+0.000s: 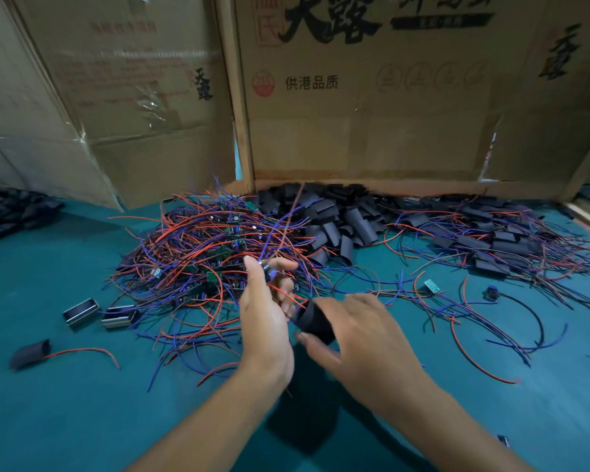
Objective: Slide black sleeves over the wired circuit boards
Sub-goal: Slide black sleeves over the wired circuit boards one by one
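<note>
Far left heap: we see a dark pile of black sleeves [17, 212] on the teal counter [65, 413], against a cardboard sheet [126, 97].
Loose sleeve: one black sleeve [29, 353] lies alone near the left edge, a red wire [86, 352] running out of its right end.
Metal parts: two small box-shaped metal pieces [97, 313] sit side by side, just left of the wire tangle.
Wire tangle: we see a heap of wired circuit boards [215, 247], green boards half buried under red and blue leads, left of centre.
Left hand [264, 321]: our grip here is closed, thumb and fingers pinching a small dark part with red and blue wires, held above the near edge of the tangle.
Held sleeve [315, 321]: a black sleeve sits between the two hands, its open end towards the left hand and the wires.
Right hand [365, 330]: this grip is curled round the held sleeve, thumb beneath, fingers over the top; the hand is blurred.
Sleeve pile [334, 216]: empty black sleeves lie heaped behind the hands, at the foot of a printed cardboard box [389, 97].
Right heap: sleeved boards [491, 240] with wires trailing are spread at the right.
Stray board [432, 286]: one small bare green board lies near them on the counter.
</note>
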Motion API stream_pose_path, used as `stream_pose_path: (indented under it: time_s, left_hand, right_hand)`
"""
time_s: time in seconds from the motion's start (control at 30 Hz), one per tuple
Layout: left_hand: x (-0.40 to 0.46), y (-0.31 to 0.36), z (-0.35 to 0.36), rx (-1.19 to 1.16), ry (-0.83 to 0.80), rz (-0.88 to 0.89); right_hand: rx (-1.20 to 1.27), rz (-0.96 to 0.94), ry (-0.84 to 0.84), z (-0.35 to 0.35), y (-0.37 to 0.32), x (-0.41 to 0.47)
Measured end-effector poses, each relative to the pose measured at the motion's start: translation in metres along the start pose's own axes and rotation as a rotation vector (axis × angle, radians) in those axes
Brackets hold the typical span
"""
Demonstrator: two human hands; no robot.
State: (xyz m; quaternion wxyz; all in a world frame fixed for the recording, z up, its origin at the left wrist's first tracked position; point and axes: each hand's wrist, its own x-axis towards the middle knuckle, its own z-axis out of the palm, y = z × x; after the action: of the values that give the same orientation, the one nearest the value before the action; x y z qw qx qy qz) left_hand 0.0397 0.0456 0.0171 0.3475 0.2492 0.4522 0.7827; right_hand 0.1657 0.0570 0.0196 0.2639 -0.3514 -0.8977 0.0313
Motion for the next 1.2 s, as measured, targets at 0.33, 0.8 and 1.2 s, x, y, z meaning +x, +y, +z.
stream_pose_path:
  time_s: [0.33, 0.8, 1.2]
  left_hand:
    - [-0.001, 0.002, 0.001, -0.132, -0.243, -0.122]
    - [0.014, 0.011, -0.016, 0.067, -0.484, -0.104]
    - [0.014, 0.009, -0.019, 0.271, -0.656, 0.045]
  right_hand:
    - [0.086, 0.160, 0.003, -0.011, 0.015, 0.001]
    - [-0.025, 0.034, -0.069, -0.025, 0.046, 0.000]
    - [0.122, 0.070, -0.069, -0.019, 0.045, -0.001]
